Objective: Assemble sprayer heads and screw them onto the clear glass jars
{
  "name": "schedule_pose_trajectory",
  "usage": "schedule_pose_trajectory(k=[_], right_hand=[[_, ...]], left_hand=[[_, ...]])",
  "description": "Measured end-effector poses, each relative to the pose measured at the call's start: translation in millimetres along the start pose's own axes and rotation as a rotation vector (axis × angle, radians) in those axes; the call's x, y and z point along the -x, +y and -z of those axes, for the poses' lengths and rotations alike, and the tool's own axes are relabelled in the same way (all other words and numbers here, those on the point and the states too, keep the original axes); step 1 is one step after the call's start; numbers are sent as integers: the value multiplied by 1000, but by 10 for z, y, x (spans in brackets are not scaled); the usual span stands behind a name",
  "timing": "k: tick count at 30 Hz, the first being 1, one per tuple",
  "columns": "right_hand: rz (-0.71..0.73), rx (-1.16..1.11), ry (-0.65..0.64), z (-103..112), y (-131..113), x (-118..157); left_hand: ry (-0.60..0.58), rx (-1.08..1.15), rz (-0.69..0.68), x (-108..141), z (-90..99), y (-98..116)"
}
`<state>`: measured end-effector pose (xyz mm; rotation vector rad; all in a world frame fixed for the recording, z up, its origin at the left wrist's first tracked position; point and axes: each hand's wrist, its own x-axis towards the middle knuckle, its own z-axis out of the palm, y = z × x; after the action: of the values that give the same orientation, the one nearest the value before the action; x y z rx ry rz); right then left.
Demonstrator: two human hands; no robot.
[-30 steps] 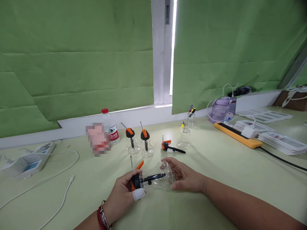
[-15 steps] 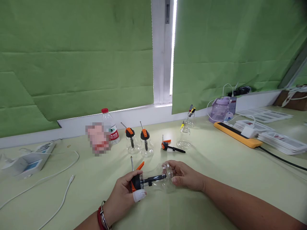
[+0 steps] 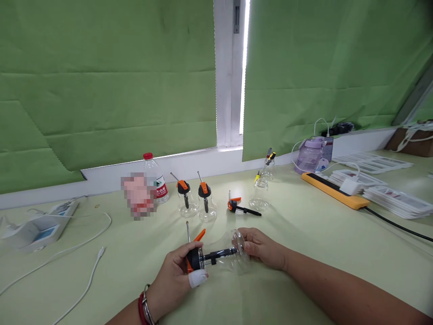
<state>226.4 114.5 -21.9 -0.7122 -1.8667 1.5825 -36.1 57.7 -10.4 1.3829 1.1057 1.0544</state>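
Note:
A clear bottle (image 3: 226, 262) lies on its side between my hands, its mouth to the left. My left hand (image 3: 179, 266), a white wrap on its thumb, is closed around the black-and-orange dispenser top (image 3: 193, 258) at the bottle's neck. From that top a thin metal spout (image 3: 188, 231) points away from me, and a black tube (image 3: 221, 253) runs inside the bottle. My right hand (image 3: 262, 248) grips the bottle's wide base, fingers partly behind it. Whether the top is fully seated I cannot tell.
Two capped bottles (image 3: 207, 210) stand behind. Another loose dispenser top (image 3: 233, 206) lies beside an uncapped bottle (image 3: 260, 201); screwdrivers (image 3: 270, 157) stand behind it. A water bottle (image 3: 158, 183), white cable (image 3: 91, 275), orange power strip (image 3: 333, 189) and purple jug (image 3: 309, 155) surround the area.
Both hands and the bottle have shifted slightly to the right. My right thumb has moved up on the base, and the bottle appears slightly turned.

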Motion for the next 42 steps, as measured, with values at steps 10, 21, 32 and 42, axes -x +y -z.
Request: schedule_pose_trajectory(k=[10,21,32,42], right_hand=[[73,25,-27,-30,24,69],[25,14,-7,-27,80,46],[56,-121,-38,-52,-34,1],[52,-80,-41,-57,-20,30]], left_hand=[[30,25,27,-34,15,-15],[30,-1,23,-7,19,-19],[7,-86,-75,-1,8,17],[12,8,-14,-25,13,-26]])
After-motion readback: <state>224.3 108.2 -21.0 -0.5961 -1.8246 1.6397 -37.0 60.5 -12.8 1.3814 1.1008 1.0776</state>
